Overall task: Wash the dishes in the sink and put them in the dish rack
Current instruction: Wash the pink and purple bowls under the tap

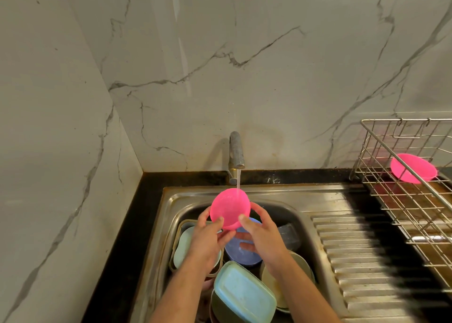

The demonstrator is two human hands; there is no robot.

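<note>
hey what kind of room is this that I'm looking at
Most likely a home kitchen, at the washing-up spot. A steel sink full of plastic dishes sits under a running tap, both hands hold a pink bowl in the stream, and a wire dish rack stands alongside.

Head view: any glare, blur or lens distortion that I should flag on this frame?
Head view: wide-angle bending bows the wall corner; streaks of glare on the marble wall; dark smeared bands across the drainboard; both hands, left hand and right hand, and the pink bowl are fairly sharp.
</note>
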